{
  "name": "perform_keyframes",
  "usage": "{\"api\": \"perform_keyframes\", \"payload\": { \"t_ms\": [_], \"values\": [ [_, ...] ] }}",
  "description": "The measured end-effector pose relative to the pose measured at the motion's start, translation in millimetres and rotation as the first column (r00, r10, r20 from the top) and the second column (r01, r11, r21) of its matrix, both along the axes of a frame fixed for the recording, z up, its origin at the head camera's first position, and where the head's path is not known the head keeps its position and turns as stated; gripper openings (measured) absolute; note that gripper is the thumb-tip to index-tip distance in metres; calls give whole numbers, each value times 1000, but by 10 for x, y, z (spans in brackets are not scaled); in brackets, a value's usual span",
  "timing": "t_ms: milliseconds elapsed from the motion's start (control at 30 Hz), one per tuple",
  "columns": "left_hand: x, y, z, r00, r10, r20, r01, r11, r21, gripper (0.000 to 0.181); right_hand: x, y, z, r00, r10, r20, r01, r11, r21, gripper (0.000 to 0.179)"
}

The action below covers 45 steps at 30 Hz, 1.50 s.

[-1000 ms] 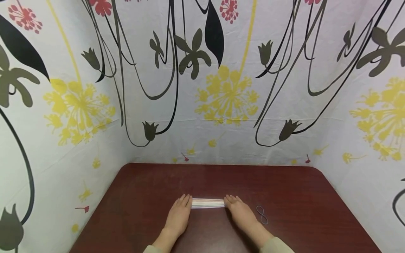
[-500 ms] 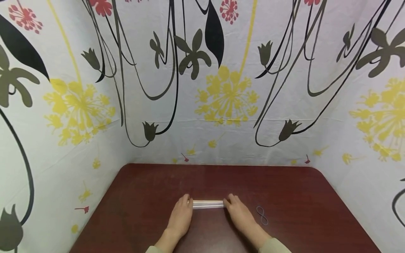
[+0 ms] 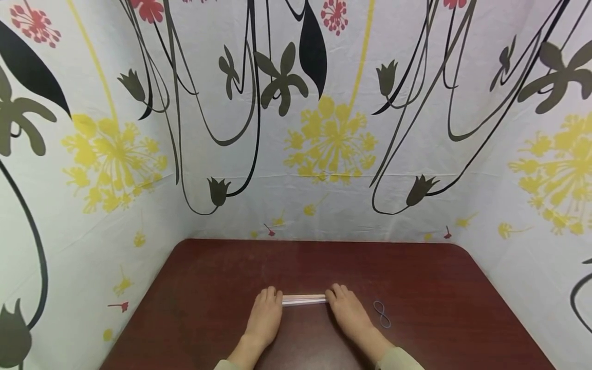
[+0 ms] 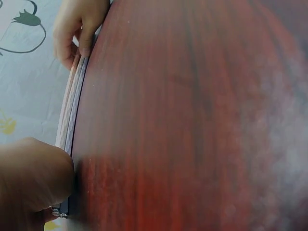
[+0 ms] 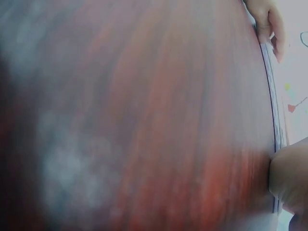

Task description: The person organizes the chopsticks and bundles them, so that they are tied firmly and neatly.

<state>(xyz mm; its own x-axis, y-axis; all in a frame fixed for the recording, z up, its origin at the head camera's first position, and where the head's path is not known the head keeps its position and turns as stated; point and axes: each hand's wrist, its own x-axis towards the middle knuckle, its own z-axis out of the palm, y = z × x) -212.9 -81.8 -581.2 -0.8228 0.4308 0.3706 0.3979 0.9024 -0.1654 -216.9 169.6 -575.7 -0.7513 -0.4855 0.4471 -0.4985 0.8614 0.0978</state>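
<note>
A bundle of long, thin, pale sticks [image 3: 304, 299] lies crosswise near the middle of the dark red table [image 3: 305, 339]. Its left end is in the grip of my left hand [image 3: 264, 316], and my right hand [image 3: 348, 311] holds the other end, the fingers bent over it. White and pinkish lengths show between the hands; both ends are mostly covered. In the left wrist view the sticks [image 4: 72, 101] run close together, side by side, with the right thumb pressed against them. The right wrist view shows the same bundle [image 5: 274, 106] at its edge.
A thin grey-blue elastic band [image 3: 382, 314], twisted into a figure eight, lies on the table to the right of my right hand. Floral-patterned cloth [image 3: 324, 205] stands behind the table and along both sides.
The sticks were spread wider and flatter under straighter fingers. Now they are gathered into a narrower bundle, and my fingers have curled round its ends. The elastic band stays put.
</note>
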Motion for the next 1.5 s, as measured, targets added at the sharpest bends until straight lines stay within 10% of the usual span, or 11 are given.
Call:
{"api": "perform_keyframes", "payload": {
  "t_ms": [500,1500],
  "values": [
    [51,-29,-29,999,-39,7,37,987,158,32,-17,20,-120,997,54,-52,-59,993,-103,28],
    [8,-21,-25,1000,4,22,-6,996,93,32,-54,60,-133,995,70,-74,-81,982,-170,24]
  ]
}}
